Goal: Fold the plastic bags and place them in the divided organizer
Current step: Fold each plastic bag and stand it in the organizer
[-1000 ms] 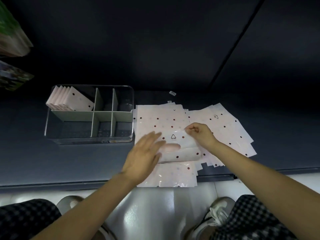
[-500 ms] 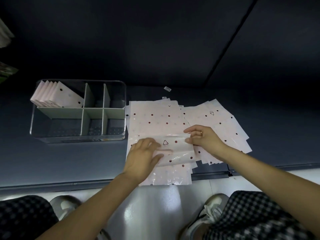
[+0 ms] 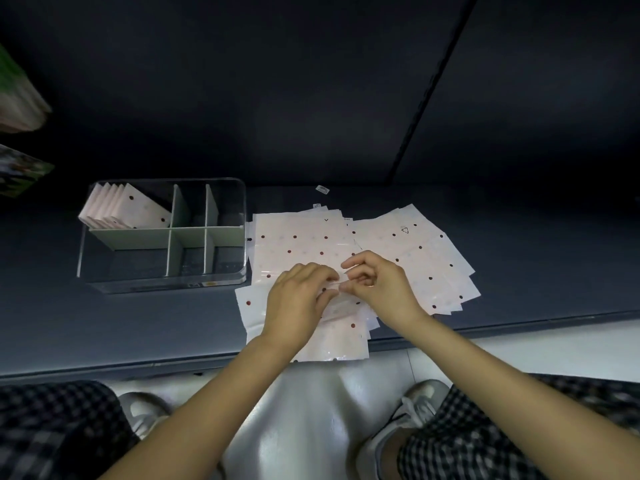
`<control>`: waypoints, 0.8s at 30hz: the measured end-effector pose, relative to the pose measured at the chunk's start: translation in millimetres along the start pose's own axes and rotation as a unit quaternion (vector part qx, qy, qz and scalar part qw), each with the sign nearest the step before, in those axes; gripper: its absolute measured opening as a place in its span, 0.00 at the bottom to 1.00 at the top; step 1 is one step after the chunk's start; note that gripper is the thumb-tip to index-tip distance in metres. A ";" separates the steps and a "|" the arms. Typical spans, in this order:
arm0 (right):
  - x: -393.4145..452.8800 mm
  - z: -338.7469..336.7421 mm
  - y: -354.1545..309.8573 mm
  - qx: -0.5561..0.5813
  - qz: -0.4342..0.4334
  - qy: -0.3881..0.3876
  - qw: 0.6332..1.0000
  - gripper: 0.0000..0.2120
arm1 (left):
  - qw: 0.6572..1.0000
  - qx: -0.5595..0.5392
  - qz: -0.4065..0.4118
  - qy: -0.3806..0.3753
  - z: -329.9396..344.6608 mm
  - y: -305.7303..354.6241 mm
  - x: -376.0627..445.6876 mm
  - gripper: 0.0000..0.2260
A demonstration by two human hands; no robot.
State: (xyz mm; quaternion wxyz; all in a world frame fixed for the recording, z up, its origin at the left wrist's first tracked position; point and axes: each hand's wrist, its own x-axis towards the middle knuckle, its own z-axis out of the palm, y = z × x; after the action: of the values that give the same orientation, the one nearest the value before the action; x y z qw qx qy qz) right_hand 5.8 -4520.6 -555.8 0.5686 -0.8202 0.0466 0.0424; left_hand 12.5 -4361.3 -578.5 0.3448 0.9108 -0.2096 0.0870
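The left hand (image 3: 298, 299) presses, fingers curled, on the half-folded plastic bag (image 3: 337, 306) atop the flat pile; the right hand (image 3: 377, 284) pinches its edge. Align edges before creasing firmly. The divided organizer (image 3: 162, 237) stands just left on the dark tabletop (image 3: 536, 271), folded bags in its far-left compartment. The room is dim.

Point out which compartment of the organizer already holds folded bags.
The far-left compartment of the divided organizer: a row of folded bags leans in it. The other five compartments show only bare floor and dividers.
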 end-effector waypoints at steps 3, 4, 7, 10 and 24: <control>-7.0 1.5 -3.6 -0.012 -0.017 0.007 1.000 0.17 | 0.998 -0.062 -0.024 -0.012 -6.1 5.0 0.2 0.10; -8.8 1.0 -5.1 -0.024 -0.023 0.005 0.999 0.18 | 0.995 -0.090 -0.031 -0.019 -8.9 7.3 1.0 0.11; -14.0 0.6 -7.5 -0.075 -0.038 -0.035 0.996 0.19 | 0.984 -0.148 -0.076 -0.066 -17.5 11.4 2.2 0.07; -18.7 0.8 -5.9 -0.086 -0.023 -0.041 0.995 0.14 | 0.954 -0.217 -0.171 -0.118 -25.7 8.5 0.1 0.03; -40.0 26.9 -17.0 0.260 0.145 0.082 0.951 0.03 | 0.904 -0.330 -0.250 -0.106 -23.1 17.8 -16.2 0.09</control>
State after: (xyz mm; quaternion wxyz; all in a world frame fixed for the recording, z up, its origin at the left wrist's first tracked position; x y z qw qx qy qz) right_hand -32.2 -4488.4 -544.5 0.7438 -0.6292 0.2212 0.0439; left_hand -10.3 -4352.7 -555.6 0.6118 0.7713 -0.0270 -0.1734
